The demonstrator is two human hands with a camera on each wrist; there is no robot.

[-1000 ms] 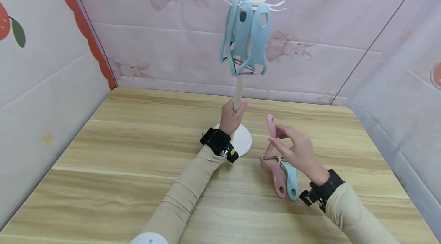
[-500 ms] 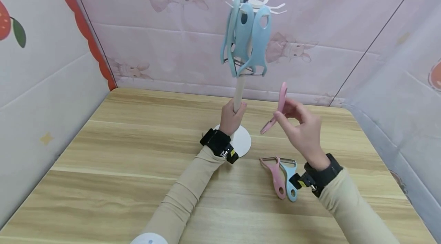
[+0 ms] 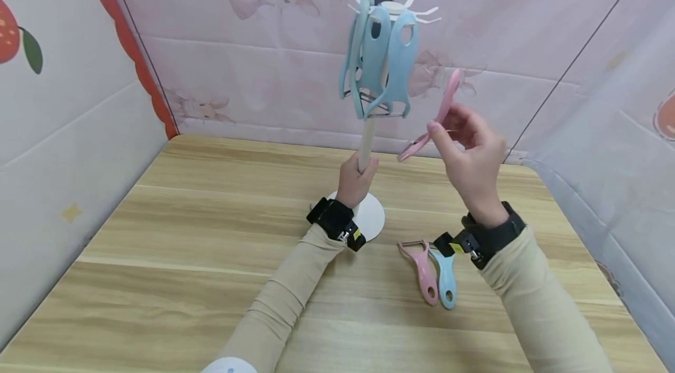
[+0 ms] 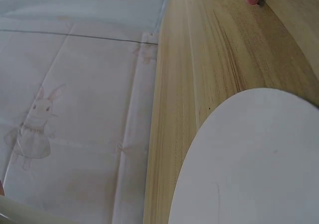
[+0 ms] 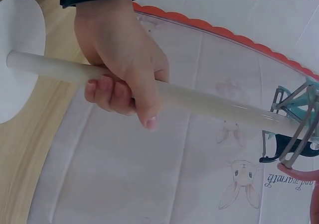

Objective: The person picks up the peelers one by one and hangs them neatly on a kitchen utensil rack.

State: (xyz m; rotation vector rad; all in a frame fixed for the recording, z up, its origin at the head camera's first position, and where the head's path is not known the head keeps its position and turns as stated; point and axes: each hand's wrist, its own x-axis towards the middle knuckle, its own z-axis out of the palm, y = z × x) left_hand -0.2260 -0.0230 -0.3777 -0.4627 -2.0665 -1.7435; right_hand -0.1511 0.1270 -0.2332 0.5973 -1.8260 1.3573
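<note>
My left hand (image 3: 355,180) grips the white pole (image 3: 367,139) of a stand, fingers wrapped round it above the round white base (image 3: 371,218). Several light blue peelers (image 3: 402,57) hang blades down from the white hooks (image 3: 424,12) at its top. A dark blue peeler (image 5: 285,143) hangs among them, mostly hidden in the head view. To the right of the pole, my right hand (image 3: 474,156) pinches a pink peeler (image 3: 450,92) between thumb and fingers. Its handle points up and its blade end slants down to the left, near the hanging peelers' height.
On the wooden table (image 3: 184,244) lie another pink peeler (image 3: 426,276) and a light blue peeler (image 3: 446,282), side by side, below my right forearm. Some hooks on the stand's right side bear nothing. A printed cloth (image 3: 263,68) stands behind the table.
My right hand has lifted the pink peeler from beside the two on the table, up and slightly right, to near the hanging peelers. My left hand keeps its grip on the pole.
</note>
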